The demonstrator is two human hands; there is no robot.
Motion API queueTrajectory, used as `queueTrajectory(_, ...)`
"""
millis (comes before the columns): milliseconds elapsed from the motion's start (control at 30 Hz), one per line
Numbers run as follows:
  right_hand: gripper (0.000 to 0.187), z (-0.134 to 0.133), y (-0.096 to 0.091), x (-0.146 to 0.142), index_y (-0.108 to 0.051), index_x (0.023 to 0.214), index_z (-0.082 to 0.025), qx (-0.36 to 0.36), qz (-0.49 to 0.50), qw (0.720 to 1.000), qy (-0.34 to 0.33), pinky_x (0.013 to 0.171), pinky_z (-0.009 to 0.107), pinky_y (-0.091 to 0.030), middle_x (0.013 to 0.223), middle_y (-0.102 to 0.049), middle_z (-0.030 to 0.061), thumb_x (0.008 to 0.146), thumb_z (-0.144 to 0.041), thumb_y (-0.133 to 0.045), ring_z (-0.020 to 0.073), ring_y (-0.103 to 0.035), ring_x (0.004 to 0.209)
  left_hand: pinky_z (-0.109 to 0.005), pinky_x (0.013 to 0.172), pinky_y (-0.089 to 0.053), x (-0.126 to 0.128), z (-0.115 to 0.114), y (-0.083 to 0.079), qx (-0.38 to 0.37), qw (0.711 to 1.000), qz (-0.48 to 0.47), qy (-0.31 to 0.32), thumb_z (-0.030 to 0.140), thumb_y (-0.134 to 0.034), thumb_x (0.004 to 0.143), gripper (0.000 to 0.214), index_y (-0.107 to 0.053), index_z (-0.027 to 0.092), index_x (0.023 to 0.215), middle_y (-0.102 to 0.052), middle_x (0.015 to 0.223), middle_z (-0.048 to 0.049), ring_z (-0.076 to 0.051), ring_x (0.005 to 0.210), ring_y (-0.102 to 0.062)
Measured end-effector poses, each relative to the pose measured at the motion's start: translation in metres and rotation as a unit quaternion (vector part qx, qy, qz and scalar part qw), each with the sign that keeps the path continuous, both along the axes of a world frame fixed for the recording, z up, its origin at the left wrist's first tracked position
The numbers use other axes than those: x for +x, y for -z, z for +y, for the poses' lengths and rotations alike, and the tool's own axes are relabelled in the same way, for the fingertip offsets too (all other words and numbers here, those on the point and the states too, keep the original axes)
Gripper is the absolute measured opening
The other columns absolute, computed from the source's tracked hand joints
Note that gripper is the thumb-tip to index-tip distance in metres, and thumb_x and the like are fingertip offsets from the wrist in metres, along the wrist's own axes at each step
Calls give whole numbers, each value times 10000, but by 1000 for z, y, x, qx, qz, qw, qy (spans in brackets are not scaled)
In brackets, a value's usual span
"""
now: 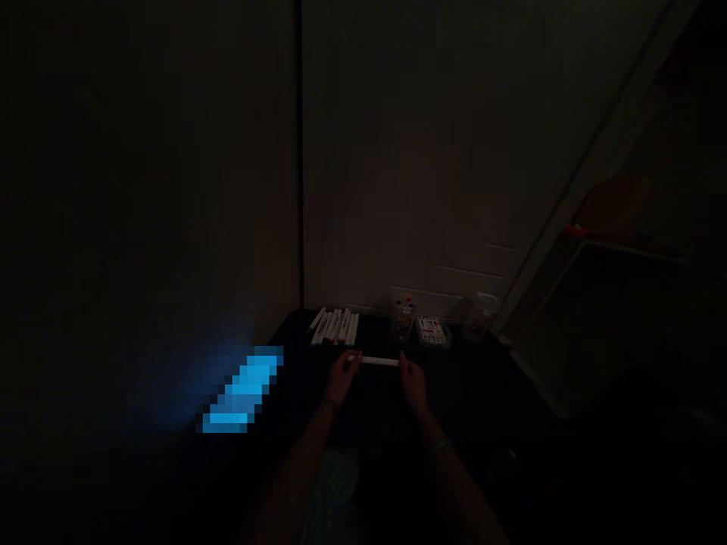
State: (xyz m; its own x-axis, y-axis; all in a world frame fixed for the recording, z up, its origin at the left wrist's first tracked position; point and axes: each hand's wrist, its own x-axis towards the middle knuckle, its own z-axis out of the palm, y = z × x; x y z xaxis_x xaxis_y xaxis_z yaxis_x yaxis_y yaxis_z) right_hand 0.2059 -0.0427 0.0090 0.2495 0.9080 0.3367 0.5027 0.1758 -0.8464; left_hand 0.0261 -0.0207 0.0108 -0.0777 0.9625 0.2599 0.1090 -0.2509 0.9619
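Note:
The room is very dark. My left hand [342, 376] and my right hand [413, 384] hold a white marker pen [379, 361] between them, level above a dark table [482, 386]. The left fingers pinch its left end and the right fingers pinch its right end. Just behind the pen, a row of several white markers [335, 326] lies side by side near the table's far edge.
Small containers [432, 330] and a clear jar [482, 314] stand at the back of the table by the wall. A glowing blue screen [244, 390] lies at the left. A shelf unit [619, 242] stands to the right.

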Motion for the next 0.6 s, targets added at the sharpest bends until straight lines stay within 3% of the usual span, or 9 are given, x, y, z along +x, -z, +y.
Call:
queueTrajectory(233,624,5,1,-7,-573,518,-152,-41,-65,996,48,423,208,-267,489,-539,29,805,-575,-216,114,-479,456,-193,498,-307,-2,0,3,-1,1000,21,-22,540,-444,700,374,-512,174,667,-435,520,45,-82,498,-399)
queueTrajectory(433,591,9,-2,-10,-634,693,-187,-99,-126,985,62,503,224,-333,691,-633,80,825,-555,-190,165,-576,618,-208,515,-334,-2,3,7,12,998,20,-55,524,-448,705,368,-529,181,813,-462,568,35,-99,526,-425)
queueTrajectory(600,450,5,-3,-9,-565,934,-268,-78,-127,989,14,604,203,-363,846,-626,-14,852,-499,-188,128,-569,755,-209,555,-347,-1,4,5,10,996,13,-88,539,-458,689,383,-530,166,743,-501,611,21,-107,580,-446)
